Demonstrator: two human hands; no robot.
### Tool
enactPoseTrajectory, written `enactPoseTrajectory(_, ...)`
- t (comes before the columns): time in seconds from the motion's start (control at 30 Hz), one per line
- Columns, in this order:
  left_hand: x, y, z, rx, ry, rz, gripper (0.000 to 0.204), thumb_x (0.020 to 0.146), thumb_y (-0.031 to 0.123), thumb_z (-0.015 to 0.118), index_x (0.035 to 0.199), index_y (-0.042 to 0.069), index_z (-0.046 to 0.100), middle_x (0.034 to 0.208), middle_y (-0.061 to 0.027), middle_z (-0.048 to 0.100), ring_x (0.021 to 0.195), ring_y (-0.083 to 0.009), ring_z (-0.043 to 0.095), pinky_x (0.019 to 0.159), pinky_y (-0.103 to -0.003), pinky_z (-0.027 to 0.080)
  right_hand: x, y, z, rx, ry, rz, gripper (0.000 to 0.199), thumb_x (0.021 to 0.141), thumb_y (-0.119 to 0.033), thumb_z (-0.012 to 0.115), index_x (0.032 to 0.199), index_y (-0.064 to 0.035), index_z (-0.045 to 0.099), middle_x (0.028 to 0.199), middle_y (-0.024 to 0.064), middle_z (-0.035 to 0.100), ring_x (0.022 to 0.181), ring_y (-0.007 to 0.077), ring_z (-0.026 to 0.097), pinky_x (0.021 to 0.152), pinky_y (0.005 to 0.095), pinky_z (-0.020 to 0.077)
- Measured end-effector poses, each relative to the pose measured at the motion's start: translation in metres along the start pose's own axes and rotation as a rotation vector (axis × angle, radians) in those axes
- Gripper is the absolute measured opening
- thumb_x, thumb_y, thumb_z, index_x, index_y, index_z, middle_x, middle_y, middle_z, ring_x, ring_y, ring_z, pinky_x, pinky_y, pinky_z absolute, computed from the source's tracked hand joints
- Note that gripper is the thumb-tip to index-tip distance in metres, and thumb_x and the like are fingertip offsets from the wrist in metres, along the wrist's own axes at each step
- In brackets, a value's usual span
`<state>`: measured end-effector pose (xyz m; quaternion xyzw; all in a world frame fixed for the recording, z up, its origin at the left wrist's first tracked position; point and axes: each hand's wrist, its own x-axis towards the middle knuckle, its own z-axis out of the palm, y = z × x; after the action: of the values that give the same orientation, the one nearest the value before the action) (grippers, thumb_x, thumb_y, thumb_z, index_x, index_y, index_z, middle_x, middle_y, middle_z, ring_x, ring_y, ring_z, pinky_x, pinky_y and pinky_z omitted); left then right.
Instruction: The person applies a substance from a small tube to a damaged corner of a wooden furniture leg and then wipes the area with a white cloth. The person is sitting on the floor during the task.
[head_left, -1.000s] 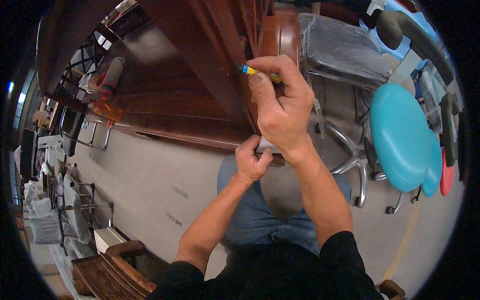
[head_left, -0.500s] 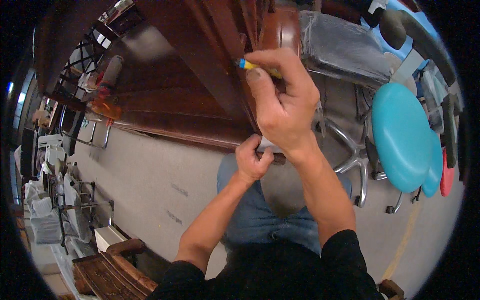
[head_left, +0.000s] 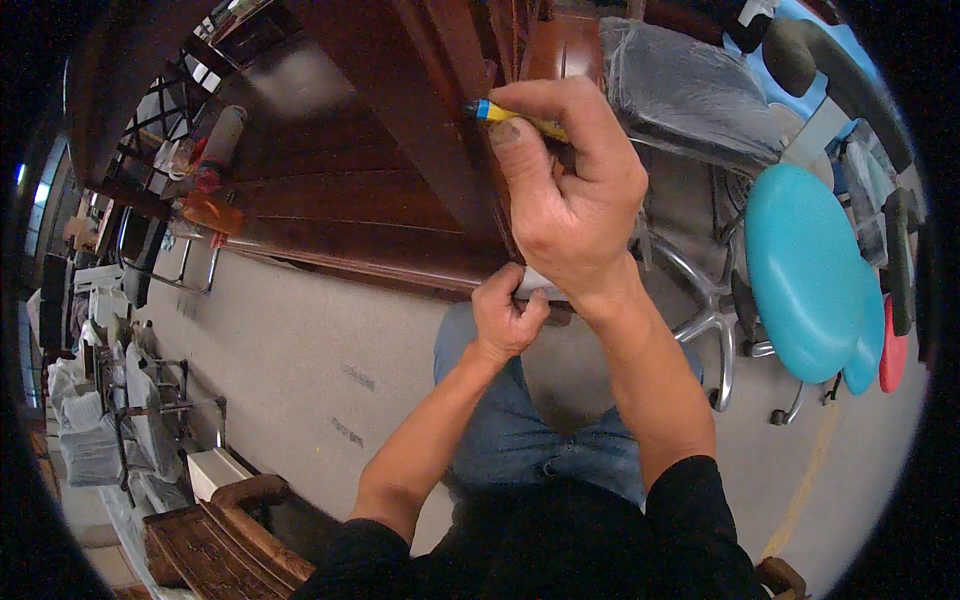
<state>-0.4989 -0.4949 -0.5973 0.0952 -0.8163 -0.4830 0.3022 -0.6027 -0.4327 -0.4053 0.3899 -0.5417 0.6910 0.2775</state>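
Note:
A yellow marker pen with a blue band [head_left: 497, 112] is pinched between the thumb and fingers of my right hand [head_left: 578, 195]. Its dark tip points left, at a ridged edge of the dark reddish-brown wooden furniture [head_left: 410, 150]; whether it touches the wood I cannot tell. Lower down, by the furniture's near corner, my left hand [head_left: 508, 312] is closed on a white cloth or paper wad [head_left: 536, 284]. My right wrist hides part of that wad.
An orange-handled tool [head_left: 210, 213] and a grey roll or bottle [head_left: 225, 135] lie on the wood at left. A plastic-wrapped seat [head_left: 690, 85] and a turquoise stool [head_left: 805, 270] stand at right. A carved wooden piece [head_left: 225, 540] is at near left.
My right hand has moved slightly farther up along the wooden edge with the marker pen. My left hand stays nearly in place on the white wad.

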Motion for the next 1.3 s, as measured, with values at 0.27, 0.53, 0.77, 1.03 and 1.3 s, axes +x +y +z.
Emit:
enactPoseTrajectory(0.27,0.003,0.003,0.000,0.038,0.042,0.118,0.018,0.075,0.016,0.068,0.080,0.001,0.058,0.066,-0.0165,0.054,0.054,-0.0305,0.055,0.053,-0.037,0.045,-0.002,-0.002,-0.006,-0.060,-0.023,0.014,0.013,0.086,0.002,0.066,0.098,-0.0002,0.067,0.085,0.0081,0.063,0.075,0.0158,0.060,0.067,0.0266,0.0482)
enactPoseTrajectory(0.53,0.004,0.012,-0.002,-0.048,0.068,0.119,0.018,0.076,0.016,0.068,0.087,0.002,0.064,0.070,-0.0161,0.059,0.056,-0.0300,0.057,0.054,-0.036,0.047,-0.015,-0.002,0.000,-0.109,-0.101,-0.085,0.013,0.085,0.004,0.065,0.098,0.0010,0.067,0.085,0.0095,0.063,0.073,0.0181,0.061,0.067,0.0256,0.0478)
enactPoseTrajectory(0.77,0.002,0.011,-0.005,-0.053,0.009,0.050,0.018,0.075,0.015,0.068,0.086,0.002,0.064,0.069,-0.0149,0.059,0.055,-0.0270,0.057,0.053,-0.035,0.047,-0.013,-0.002,0.003,-0.107,-0.061,-0.079,0.021,0.074,0.007,0.069,0.093,-0.0017,0.066,0.083,0.0142,0.061,0.073,0.0322,0.060,0.064,0.0383,0.0491)
enactPoseTrajectory(1.03,0.002,0.008,-0.002,-0.046,0.041,0.067,0.017,0.074,0.015,0.067,0.083,0.001,0.062,0.068,-0.0152,0.057,0.052,-0.0249,0.056,0.051,-0.036,0.045,-0.020,0.000,-0.002,-0.112,-0.059,0.008,0.020,0.076,0.007,0.068,0.094,-0.0010,0.066,0.083,0.0141,0.061,0.074,0.0309,0.061,0.066,0.0374,0.0493)
enactPoseTrajectory(1.3,0.003,0.012,-0.003,-0.041,0.028,0.054,0.017,0.073,0.014,0.068,0.080,0.001,0.061,0.067,-0.0151,0.055,0.053,-0.0282,0.056,0.051,-0.037,0.045,-0.019,0.000,-0.005,-0.163,-0.065,-0.022,0.018,0.077,0.006,0.067,0.094,-0.0004,0.066,0.083,0.0140,0.062,0.074,0.0303,0.061,0.066,0.0365,0.0496)
